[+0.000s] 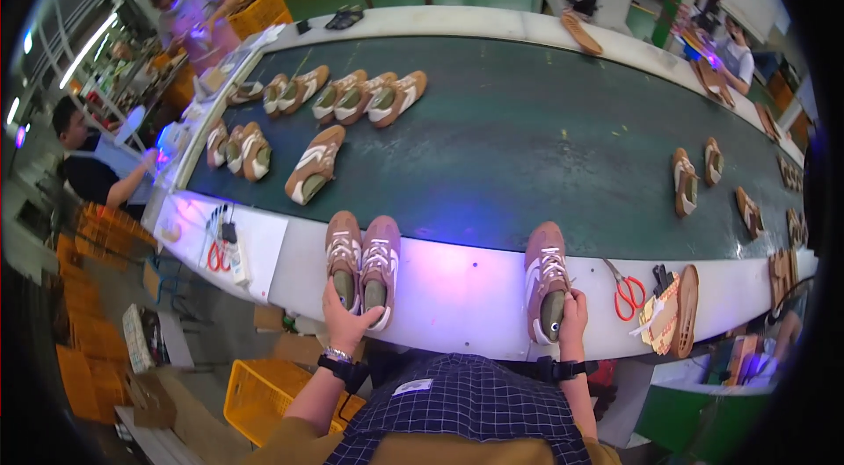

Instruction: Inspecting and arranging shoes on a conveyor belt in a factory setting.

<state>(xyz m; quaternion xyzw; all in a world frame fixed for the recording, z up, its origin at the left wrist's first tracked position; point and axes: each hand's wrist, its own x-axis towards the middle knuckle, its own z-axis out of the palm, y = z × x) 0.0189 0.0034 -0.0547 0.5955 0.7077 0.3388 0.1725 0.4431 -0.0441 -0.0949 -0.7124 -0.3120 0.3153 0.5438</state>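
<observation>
A pair of brown-and-pink sneakers with white laces stands side by side on the white table rim, toes pointing away. My left hand [347,320] is closed round the heel end of the left sneaker [342,241], its thumb reaching to the heel of the sneaker beside it [381,254]. Farther right, a third sneaker [546,267] rests on the same rim. My right hand [573,320] grips that one at its collar, from the right side. Olive lining shows inside each shoe.
Several more sneakers [316,162] sit on the dark green belt [501,140]. Red-handled scissors [628,294] and a loose sole [686,311] lie right of me; another red-handled tool [218,256] lies left. An orange crate [264,395] is below. Co-workers sit and stand around.
</observation>
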